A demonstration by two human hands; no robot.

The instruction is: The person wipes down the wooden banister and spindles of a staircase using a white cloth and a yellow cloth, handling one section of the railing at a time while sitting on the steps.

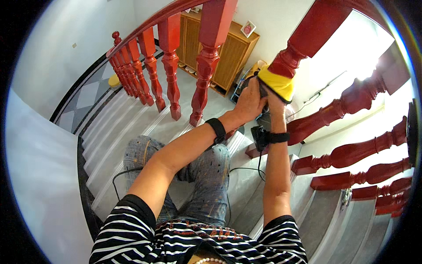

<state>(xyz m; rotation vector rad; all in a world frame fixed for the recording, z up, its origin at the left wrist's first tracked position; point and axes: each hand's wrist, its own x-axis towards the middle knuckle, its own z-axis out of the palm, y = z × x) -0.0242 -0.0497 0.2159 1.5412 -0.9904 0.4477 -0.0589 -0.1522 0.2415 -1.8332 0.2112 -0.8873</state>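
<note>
A yellow cloth (277,82) with a dark edging is wrapped around the turned part of a dark red baluster (286,61) in front of me. My left hand (251,100) grips the cloth's dark edge on its left side, fingers bent. Close beside it, my right hand (275,100) is on the cloth's lower side, its fingers mostly hidden by the cloth and the left hand. Both arms reach forward, with a black strap (216,129) on the left wrist and a strapped black device (260,138) on the right.
Red balusters (171,79) run along the curved stair under a red handrail (148,19). Grey steps (112,138) descend to the left; others (319,211) are on the right. A wooden cabinet (227,56) stands below. A black cable (245,168) crosses near my knees.
</note>
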